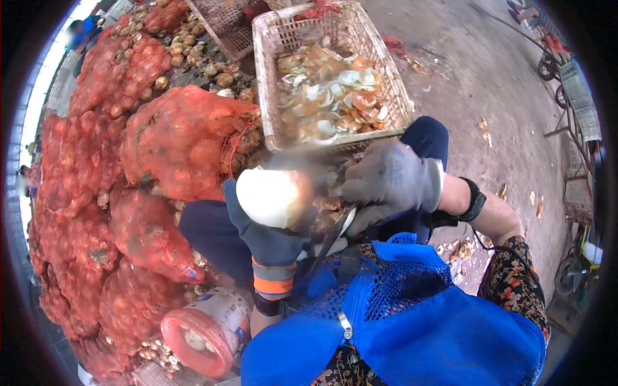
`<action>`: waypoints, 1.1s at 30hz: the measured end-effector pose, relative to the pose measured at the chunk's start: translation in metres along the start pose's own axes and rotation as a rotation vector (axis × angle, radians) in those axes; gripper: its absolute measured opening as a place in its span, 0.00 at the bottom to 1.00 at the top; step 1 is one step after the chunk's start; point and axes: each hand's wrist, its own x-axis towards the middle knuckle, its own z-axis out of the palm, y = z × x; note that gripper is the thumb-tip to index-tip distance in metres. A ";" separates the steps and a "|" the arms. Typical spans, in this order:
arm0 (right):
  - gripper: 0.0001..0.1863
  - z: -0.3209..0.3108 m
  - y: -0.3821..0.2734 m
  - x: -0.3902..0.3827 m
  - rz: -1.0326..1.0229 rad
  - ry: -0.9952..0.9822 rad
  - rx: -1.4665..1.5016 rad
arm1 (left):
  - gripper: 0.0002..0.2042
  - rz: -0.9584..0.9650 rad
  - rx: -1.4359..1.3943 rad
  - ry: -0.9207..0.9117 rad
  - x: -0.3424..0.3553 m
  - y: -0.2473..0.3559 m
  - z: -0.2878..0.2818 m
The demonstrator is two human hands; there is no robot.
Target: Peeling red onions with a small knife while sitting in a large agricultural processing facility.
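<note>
A large, pale onion, its skin mostly off, rests in my left hand. That hand wears a dark glove with an orange and grey cuff, its fingers curled round the onion. Just to the right is my right hand in a worn grey glove, fingers bent and closed. From under it a narrow blade, seemingly a knife, slants down to the left; its grip is partly hidden. The space between the hands is smeared by motion. Beyond them stands a dirty white plastic crate holding onion peelings.
Red mesh sacks of onions are piled along the left. A bucket with a pink bag over its rim stands lower left. Loose onions and another crate are at the back. A cart stands far right.
</note>
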 end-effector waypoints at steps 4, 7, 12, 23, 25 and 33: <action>0.24 -0.019 0.043 -0.009 0.426 -0.051 0.010 | 0.23 -0.129 -0.235 0.115 0.014 -0.050 -0.037; 0.26 -0.020 0.096 -0.017 0.831 -0.229 -0.465 | 0.27 -0.118 -0.145 0.038 0.010 -0.031 -0.034; 0.32 -0.021 0.040 0.016 0.657 0.017 0.133 | 0.34 -0.202 -0.163 -0.106 0.008 0.011 -0.009; 0.27 -0.014 -0.004 0.028 0.427 -0.125 0.427 | 0.47 0.286 0.784 -0.454 -0.013 0.021 -0.008; 0.26 -0.011 -0.003 0.024 0.365 -0.083 0.360 | 0.53 0.197 0.708 -0.401 -0.020 0.019 -0.002; 0.22 -0.003 -0.005 0.020 0.402 -0.019 0.219 | 0.21 0.432 0.688 -0.260 -0.009 0.058 0.022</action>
